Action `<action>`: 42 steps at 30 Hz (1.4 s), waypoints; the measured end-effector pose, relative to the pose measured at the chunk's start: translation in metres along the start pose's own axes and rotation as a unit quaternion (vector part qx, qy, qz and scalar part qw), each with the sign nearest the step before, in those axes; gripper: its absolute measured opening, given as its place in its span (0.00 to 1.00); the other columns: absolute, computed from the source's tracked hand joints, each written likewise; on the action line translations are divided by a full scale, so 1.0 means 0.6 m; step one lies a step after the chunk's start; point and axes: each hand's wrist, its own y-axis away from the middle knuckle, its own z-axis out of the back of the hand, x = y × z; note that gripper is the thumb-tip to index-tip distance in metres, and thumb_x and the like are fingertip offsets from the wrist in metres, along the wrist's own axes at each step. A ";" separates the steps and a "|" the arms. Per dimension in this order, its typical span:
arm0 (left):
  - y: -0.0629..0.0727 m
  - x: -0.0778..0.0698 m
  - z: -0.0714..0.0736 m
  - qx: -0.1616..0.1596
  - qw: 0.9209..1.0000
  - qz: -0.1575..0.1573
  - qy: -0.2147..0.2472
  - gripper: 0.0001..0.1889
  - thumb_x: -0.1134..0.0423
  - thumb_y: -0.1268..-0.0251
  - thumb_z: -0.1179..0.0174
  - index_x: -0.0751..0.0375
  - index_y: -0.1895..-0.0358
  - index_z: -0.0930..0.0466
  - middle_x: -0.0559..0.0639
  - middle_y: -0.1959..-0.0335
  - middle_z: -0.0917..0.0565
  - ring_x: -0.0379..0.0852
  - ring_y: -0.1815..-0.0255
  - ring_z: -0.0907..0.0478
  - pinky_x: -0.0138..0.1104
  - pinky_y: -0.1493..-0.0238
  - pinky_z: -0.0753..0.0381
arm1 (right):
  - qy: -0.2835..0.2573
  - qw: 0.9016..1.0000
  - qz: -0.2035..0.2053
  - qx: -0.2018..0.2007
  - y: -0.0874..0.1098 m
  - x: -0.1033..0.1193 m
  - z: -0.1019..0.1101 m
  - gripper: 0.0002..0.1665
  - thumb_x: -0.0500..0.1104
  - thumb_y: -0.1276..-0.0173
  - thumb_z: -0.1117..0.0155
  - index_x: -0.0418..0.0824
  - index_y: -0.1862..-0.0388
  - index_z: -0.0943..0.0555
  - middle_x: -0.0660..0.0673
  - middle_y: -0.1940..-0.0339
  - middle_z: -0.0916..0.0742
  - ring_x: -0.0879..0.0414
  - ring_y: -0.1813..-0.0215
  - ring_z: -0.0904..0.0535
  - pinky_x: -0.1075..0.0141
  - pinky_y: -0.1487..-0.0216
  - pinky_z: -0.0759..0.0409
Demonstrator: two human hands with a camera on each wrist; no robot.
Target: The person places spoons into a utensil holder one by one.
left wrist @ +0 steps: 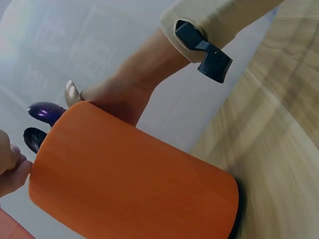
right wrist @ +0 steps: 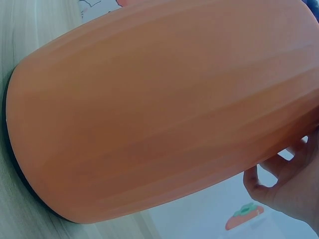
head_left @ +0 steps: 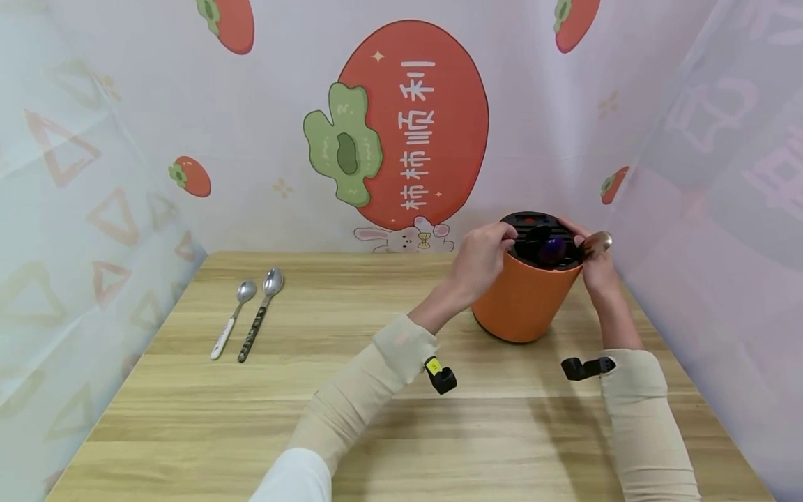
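Note:
An orange utensil holder (head_left: 523,300) with a black slotted top (head_left: 530,218) stands at the back right of the table. My left hand (head_left: 479,261) has curled fingers at its left rim and grips it there. On the opposite side my right hand (right wrist: 294,191) holds the upper wall, thumb and fingers bent against it; the holder hides part of this hand. Out of the top stick a dark purple spoon (left wrist: 46,112), a black spoon (left wrist: 35,139) and a copper-coloured spoon (head_left: 597,242), the last beside the right fingers.
At the left of the wooden table (head_left: 351,307) lie two metal spoons: one with a white handle (head_left: 223,338), another with a dark patterned handle (head_left: 252,336). A printed cloth backdrop (head_left: 270,118) rises close behind the holder, and more cloth bounds both sides.

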 end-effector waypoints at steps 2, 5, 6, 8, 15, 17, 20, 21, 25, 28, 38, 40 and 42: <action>0.008 0.004 0.009 0.000 1.000 0.004 0.000 0.06 0.69 0.29 0.42 0.62 0.56 0.16 0.49 0.61 0.13 0.41 0.59 0.16 0.25 0.52 0.19 | -0.008 1.000 0.003 0.001 -0.001 0.001 -0.001 0.28 0.42 0.18 0.57 0.27 0.27 0.35 0.63 0.46 0.16 0.72 0.46 0.21 0.81 0.45 0.28; 0.019 0.012 0.019 -0.006 1.000 0.006 0.007 0.05 0.70 0.30 0.41 0.63 0.56 0.17 0.51 0.60 0.13 0.43 0.57 0.15 0.26 0.50 0.18 | -0.010 1.000 0.000 0.003 0.001 0.007 -0.004 0.28 0.42 0.18 0.57 0.27 0.27 0.36 0.64 0.46 0.17 0.73 0.46 0.21 0.81 0.45 0.29; 0.023 0.016 0.022 -0.007 1.000 0.008 0.008 0.05 0.70 0.30 0.41 0.63 0.56 0.17 0.51 0.60 0.13 0.43 0.57 0.16 0.26 0.51 0.18 | -0.006 1.000 0.000 0.003 0.001 0.007 -0.004 0.28 0.43 0.18 0.57 0.27 0.27 0.36 0.64 0.46 0.17 0.73 0.46 0.22 0.82 0.45 0.29; 0.032 0.023 0.028 -0.010 1.000 0.012 0.012 0.05 0.70 0.30 0.41 0.63 0.57 0.17 0.51 0.61 0.13 0.43 0.58 0.16 0.26 0.52 0.18 | -0.002 1.000 -0.004 0.006 0.001 0.006 -0.002 0.28 0.43 0.18 0.58 0.28 0.26 0.37 0.65 0.46 0.18 0.73 0.46 0.22 0.82 0.45 0.29; 0.070 0.046 0.049 -0.005 0.999 0.042 0.011 0.05 0.68 0.29 0.41 0.63 0.57 0.17 0.52 0.63 0.14 0.43 0.63 0.20 0.26 0.57 0.18 | -0.023 1.000 -0.001 0.002 -0.001 -0.005 0.000 0.28 0.42 0.18 0.58 0.27 0.27 0.37 0.64 0.46 0.17 0.74 0.46 0.21 0.82 0.46 0.28; 0.080 0.053 0.056 -0.003 0.999 0.050 0.013 0.05 0.68 0.30 0.41 0.63 0.57 0.17 0.52 0.64 0.15 0.43 0.64 0.20 0.26 0.58 0.18 | -0.027 1.000 0.000 0.002 -0.001 -0.006 0.000 0.28 0.42 0.18 0.58 0.27 0.27 0.37 0.64 0.47 0.16 0.73 0.47 0.21 0.82 0.46 0.28; 0.095 0.063 0.067 -0.002 0.998 0.060 0.013 0.05 0.69 0.31 0.41 0.64 0.57 0.17 0.53 0.64 0.15 0.43 0.65 0.20 0.27 0.59 0.17 | -0.025 1.000 0.002 -0.001 -0.001 -0.006 -0.001 0.28 0.41 0.18 0.58 0.26 0.27 0.37 0.63 0.46 0.16 0.73 0.46 0.21 0.82 0.46 0.28; 0.100 0.067 0.070 -0.002 0.998 0.064 0.014 0.05 0.69 0.31 0.41 0.64 0.57 0.17 0.53 0.64 0.15 0.43 0.65 0.20 0.27 0.60 0.17 | -0.027 1.000 0.002 -0.001 -0.001 -0.005 -0.002 0.28 0.41 0.18 0.58 0.26 0.27 0.37 0.63 0.46 0.16 0.73 0.46 0.20 0.82 0.45 0.28; 0.118 0.081 0.086 0.001 0.997 0.076 0.008 0.05 0.70 0.32 0.40 0.65 0.57 0.18 0.53 0.64 0.14 0.43 0.65 0.19 0.26 0.61 0.17 | -0.031 1.000 0.005 -0.003 0.000 -0.001 -0.007 0.28 0.40 0.18 0.58 0.25 0.27 0.37 0.62 0.46 0.15 0.73 0.46 0.20 0.82 0.45 0.28; 0.129 0.089 0.098 -0.002 0.997 0.080 0.004 0.05 0.70 0.32 0.40 0.66 0.58 0.18 0.54 0.65 0.14 0.44 0.65 0.18 0.27 0.61 0.16 | -0.040 0.999 0.011 -0.008 -0.001 -0.001 -0.007 0.28 0.39 0.19 0.58 0.22 0.28 0.39 0.62 0.47 0.15 0.73 0.48 0.19 0.81 0.46 0.27; 0.173 0.115 0.130 -0.013 0.994 0.105 0.002 0.03 0.71 0.34 0.38 0.66 0.60 0.18 0.55 0.66 0.14 0.46 0.64 0.16 0.30 0.61 0.13 | -0.034 0.999 0.001 0.005 0.002 0.001 0.000 0.26 0.38 0.19 0.59 0.31 0.27 0.33 0.63 0.46 0.15 0.72 0.47 0.20 0.81 0.46 0.28; 0.185 0.122 0.134 -0.016 0.994 0.110 0.004 0.04 0.72 0.35 0.38 0.67 0.59 0.18 0.56 0.65 0.14 0.47 0.63 0.15 0.31 0.61 0.13 | -0.031 0.999 0.000 0.006 0.002 -0.001 0.000 0.26 0.39 0.19 0.59 0.32 0.27 0.33 0.64 0.46 0.15 0.72 0.47 0.20 0.81 0.46 0.28; 0.196 0.130 0.137 -0.018 0.993 0.115 0.003 0.04 0.73 0.35 0.39 0.67 0.59 0.18 0.56 0.65 0.14 0.47 0.63 0.15 0.32 0.61 0.13 | -0.033 0.999 0.001 0.005 0.002 -0.003 0.000 0.26 0.39 0.19 0.59 0.30 0.27 0.34 0.64 0.46 0.15 0.73 0.47 0.20 0.82 0.46 0.28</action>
